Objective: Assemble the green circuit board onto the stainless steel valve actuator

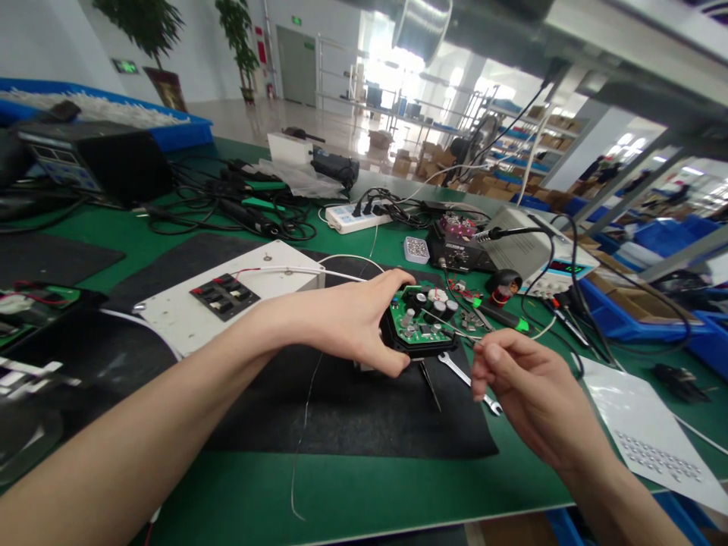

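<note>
My left hand [358,315] grips a black housing [429,350] from its left side, thumb at the near edge and fingers over the far edge. Inside the housing sits a green circuit board [418,327] with several capacitors, facing up. To the right of it, my right hand [528,394] is closed in a pinch. A thin wire [455,329] runs from over the board to those fingertips. Just below the housing lies a dark slim pointed tool [431,387], and an open-ended wrench [471,385] rests between it and my right hand.
A white box with black terminals [284,292] stands on the black mat [364,425] at left, near a loose thin wire [307,409]. Behind are a power strip [353,218], a soldering station [460,250] and a bench power supply [528,246]. A white sheet [631,409] lies right.
</note>
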`<state>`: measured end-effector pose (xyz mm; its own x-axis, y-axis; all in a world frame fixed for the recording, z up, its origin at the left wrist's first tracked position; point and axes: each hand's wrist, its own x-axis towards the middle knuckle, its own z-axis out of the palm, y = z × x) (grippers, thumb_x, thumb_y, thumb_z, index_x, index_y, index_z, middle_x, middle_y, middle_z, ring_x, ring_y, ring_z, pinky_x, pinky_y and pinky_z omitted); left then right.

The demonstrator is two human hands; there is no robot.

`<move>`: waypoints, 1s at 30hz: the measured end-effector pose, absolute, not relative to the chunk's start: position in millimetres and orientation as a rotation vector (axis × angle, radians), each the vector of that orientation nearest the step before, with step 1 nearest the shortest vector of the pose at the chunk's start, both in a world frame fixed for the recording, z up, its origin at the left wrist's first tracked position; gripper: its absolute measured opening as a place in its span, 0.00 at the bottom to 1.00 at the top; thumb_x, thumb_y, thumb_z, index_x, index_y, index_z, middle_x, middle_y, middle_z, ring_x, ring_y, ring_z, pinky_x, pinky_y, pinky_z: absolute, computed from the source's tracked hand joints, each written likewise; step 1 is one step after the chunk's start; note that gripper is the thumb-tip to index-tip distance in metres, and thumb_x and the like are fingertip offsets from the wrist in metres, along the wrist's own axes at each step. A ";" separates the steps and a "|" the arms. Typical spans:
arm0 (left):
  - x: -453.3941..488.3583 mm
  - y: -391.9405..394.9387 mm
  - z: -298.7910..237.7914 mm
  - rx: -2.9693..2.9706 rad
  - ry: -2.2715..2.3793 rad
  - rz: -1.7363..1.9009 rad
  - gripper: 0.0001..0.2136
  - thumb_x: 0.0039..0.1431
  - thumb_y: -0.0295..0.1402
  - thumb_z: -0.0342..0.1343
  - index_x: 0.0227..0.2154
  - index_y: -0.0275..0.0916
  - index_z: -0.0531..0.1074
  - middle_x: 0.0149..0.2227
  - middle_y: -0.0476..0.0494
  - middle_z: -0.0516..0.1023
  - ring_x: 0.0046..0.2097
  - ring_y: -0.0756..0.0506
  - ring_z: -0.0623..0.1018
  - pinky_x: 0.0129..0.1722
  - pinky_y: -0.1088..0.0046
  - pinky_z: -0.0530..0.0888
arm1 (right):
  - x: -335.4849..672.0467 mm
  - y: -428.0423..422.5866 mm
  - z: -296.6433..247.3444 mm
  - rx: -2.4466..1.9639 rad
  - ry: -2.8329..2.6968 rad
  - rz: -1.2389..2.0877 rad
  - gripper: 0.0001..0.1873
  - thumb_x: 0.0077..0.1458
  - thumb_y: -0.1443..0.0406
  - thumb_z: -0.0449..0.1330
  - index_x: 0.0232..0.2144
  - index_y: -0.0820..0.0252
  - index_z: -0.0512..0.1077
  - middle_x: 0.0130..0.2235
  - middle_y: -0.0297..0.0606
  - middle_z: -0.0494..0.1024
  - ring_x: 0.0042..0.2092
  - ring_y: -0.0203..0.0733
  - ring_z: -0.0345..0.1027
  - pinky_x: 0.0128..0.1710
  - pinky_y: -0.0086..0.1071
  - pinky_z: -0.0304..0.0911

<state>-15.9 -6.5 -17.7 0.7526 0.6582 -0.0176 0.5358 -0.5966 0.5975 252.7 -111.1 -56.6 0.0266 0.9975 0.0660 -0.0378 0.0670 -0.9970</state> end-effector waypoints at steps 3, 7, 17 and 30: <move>-17.1 -6.0 -17.4 2.352 0.849 0.289 0.50 0.51 0.46 0.71 0.74 0.37 0.56 0.70 0.30 0.71 0.62 0.32 0.80 0.59 0.60 0.77 | 250.4 -112.6 -52.3 -1.126 -0.886 1.535 0.19 0.50 0.54 0.84 0.32 0.59 0.84 0.26 0.34 0.81 0.24 0.33 0.74 0.24 0.24 0.71; -18.6 -5.2 -13.7 2.338 0.774 0.261 0.49 0.50 0.43 0.72 0.73 0.38 0.57 0.64 0.35 0.77 0.55 0.35 0.82 0.54 0.65 0.78 | 253.8 -118.3 -55.6 -1.120 -0.554 1.807 0.21 0.43 0.57 0.87 0.31 0.60 0.83 0.23 0.29 0.78 0.20 0.25 0.65 0.19 0.17 0.62; -17.5 -5.6 -18.6 2.349 0.745 0.327 0.48 0.49 0.42 0.73 0.72 0.39 0.59 0.64 0.35 0.76 0.57 0.34 0.82 0.55 0.63 0.77 | 242.7 -128.4 -61.3 -0.902 -0.532 1.938 0.21 0.57 0.52 0.80 0.25 0.60 0.81 0.19 0.27 0.66 0.20 0.27 0.46 0.18 0.21 0.54; -17.6 -6.1 -16.4 2.344 0.751 0.299 0.48 0.49 0.42 0.72 0.72 0.39 0.59 0.62 0.36 0.78 0.55 0.34 0.83 0.52 0.63 0.78 | 235.9 -128.8 -53.9 -0.894 -0.708 1.794 0.19 0.62 0.55 0.75 0.24 0.59 0.81 0.18 0.26 0.58 0.21 0.30 0.40 0.21 0.25 0.50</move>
<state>-17.6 -6.1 -16.4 0.8099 0.5863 0.0180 0.4379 -0.6247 0.6465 235.9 -128.8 -53.9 -0.2572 0.9310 -0.2592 -0.5029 -0.3579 -0.7868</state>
